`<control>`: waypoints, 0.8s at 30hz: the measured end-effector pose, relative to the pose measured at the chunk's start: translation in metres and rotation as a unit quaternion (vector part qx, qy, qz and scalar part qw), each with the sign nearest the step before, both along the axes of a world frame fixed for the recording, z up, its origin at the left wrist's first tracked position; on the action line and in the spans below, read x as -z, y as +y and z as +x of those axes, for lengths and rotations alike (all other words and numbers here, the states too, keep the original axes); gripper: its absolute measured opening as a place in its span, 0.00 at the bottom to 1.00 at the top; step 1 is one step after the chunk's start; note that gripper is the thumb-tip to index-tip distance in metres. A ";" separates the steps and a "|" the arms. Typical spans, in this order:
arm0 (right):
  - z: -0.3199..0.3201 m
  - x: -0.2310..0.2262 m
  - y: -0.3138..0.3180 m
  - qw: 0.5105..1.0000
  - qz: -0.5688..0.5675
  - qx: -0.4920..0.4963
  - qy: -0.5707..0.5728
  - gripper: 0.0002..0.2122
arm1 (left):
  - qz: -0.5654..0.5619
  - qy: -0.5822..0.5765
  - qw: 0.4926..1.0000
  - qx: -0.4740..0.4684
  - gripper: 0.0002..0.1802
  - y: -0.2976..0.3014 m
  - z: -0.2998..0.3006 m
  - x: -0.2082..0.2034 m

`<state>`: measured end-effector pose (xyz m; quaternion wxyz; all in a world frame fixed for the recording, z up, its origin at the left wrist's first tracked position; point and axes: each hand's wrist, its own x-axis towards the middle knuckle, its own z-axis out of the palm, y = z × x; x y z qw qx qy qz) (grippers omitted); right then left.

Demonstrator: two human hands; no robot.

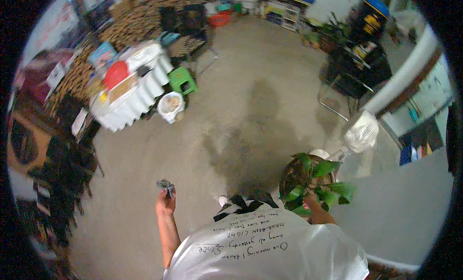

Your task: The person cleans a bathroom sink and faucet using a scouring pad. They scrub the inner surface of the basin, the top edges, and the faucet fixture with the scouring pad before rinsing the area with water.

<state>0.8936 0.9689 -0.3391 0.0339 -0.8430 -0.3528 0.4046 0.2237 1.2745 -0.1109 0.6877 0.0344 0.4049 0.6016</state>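
Out to my left, my left hand (167, 203) is closed around a crumpled grey wad (166, 187), which looks like a rag. On the other side, my right hand (311, 201) is in among the broad green leaves of a potted plant (322, 170). Leaves cover part of its fingers, so whether they pinch a leaf cannot be made out. The plant stands in a round brown pot (291, 176) close to my right side.
Behind the plant is a white fan (361, 131). A black chair (354, 75) stands farther off at the right. Toward the left are a white-covered table (123, 111), a green stool (182, 81) and a lined white bin (170, 117). Stacked firewood (137, 24) lines the back left.
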 end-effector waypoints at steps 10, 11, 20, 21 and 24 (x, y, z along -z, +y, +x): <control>-0.013 0.045 0.015 0.552 0.017 0.695 0.460 0.10 | 0.057 -0.029 0.959 0.276 0.21 0.281 0.296 -0.036; -0.009 0.055 0.030 0.590 0.020 0.664 0.459 0.10 | 0.045 -0.028 0.963 0.263 0.22 0.293 0.318 -0.031; 0.263 0.088 0.194 0.992 0.034 -0.045 -0.111 0.12 | 0.028 -0.100 0.913 0.394 0.24 0.412 0.564 0.053; 0.225 0.035 0.332 0.965 0.113 -0.215 -0.100 0.09 | 0.073 -0.001 0.925 0.373 0.24 0.452 0.517 0.005; 0.307 -0.055 0.389 0.961 0.259 0.083 -0.044 0.13 | -0.027 0.013 0.940 0.340 0.23 0.479 0.610 0.020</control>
